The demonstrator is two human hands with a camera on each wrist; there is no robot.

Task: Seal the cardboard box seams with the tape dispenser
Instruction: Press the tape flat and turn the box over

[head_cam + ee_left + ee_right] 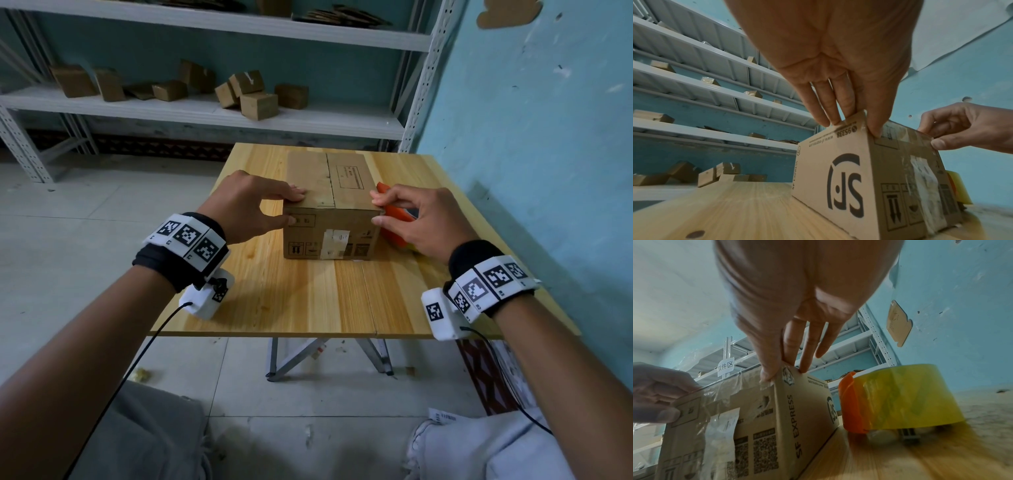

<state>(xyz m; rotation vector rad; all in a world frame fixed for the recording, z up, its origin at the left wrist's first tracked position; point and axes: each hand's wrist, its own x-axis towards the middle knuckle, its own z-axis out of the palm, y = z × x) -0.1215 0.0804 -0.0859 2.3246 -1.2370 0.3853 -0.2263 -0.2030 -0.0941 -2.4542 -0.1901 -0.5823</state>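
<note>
A brown cardboard box (330, 212) with its top flaps closed stands in the middle of the wooden table (308, 301). My left hand (294, 208) pinches its near left top corner, fingers on the top and thumb on the front face; the left wrist view shows the same grip (855, 128) on the box (838, 170). My right hand (376, 209) pinches the near right top corner (785, 374). Clear tape lies along the front top edge of the box (756, 418). The orange tape dispenser (394, 233) with a yellow roll (900, 397) lies on the table just right of the box, behind my right hand.
A grey metal shelf (205, 109) with several small cardboard boxes stands beyond the table. A blue wall (531, 137) runs close along the table's right side. Bare tabletop stretches between the box and the near edge. Tiled floor lies to the left.
</note>
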